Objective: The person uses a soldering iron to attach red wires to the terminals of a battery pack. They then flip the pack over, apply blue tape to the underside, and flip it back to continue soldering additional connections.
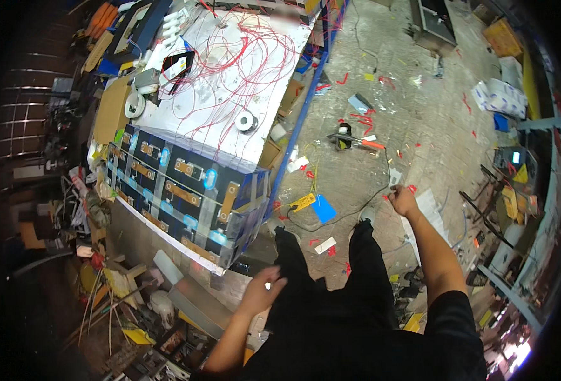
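Observation:
My right hand (pixel 403 201) reaches out over the floor at the right, its fingers drawn together. A small pale piece (pixel 395 176) shows at its fingertips; whether it is held or lies on the floor beyond, I cannot tell. My left hand (pixel 263 289) is low beside my left thigh with its fingers curled, and a tiny white spot shows between thumb and fingers. Left of my legs stands a block of dark blue battery cells (pixel 199 166) with copper-coloured connecting bars (pixel 182 194) and clear tape. Thin red wires (pixel 245 44) lie tangled over the white tabletop (pixel 220 95) behind it.
A roll (pixel 246 121) and a tape roll (pixel 134 105) sit on the tabletop. On the floor are an orange-handled tool (pixel 364 142), a blue card (pixel 324 209), a yellow strip (pixel 303 202), a black cable (pixel 337 222) and red scraps. Clutter lines both sides.

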Demonstrator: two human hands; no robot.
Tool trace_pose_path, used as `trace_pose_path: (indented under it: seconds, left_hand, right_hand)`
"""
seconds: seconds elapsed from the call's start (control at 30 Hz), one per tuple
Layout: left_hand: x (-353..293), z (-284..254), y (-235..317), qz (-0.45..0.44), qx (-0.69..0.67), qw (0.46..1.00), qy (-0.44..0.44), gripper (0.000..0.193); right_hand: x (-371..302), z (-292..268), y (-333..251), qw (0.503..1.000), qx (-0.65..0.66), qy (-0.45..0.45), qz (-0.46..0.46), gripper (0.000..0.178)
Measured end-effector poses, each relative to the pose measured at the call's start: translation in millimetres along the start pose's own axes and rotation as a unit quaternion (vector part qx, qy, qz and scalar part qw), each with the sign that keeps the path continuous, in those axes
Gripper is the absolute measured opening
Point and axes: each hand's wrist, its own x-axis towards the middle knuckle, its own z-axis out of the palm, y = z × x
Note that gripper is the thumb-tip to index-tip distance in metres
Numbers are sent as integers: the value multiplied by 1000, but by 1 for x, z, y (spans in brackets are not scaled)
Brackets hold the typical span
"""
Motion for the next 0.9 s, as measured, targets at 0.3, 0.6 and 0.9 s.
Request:
trace_pose_path:
  seconds: [0.3,0.6,0.9]
  left_hand:
    - [275,28,200,108,-264,877,387,60]
    - [376,-36,182,112,-389,743,533,34]
    - [373,-55,149,98,-364,774,509,32]
  right_hand:
    - [49,-1,18,992,120,8,-37,45]
    - [131,44,124,999,-36,35,13,57]
    - [347,113,120,976,-209,50,-45,62]
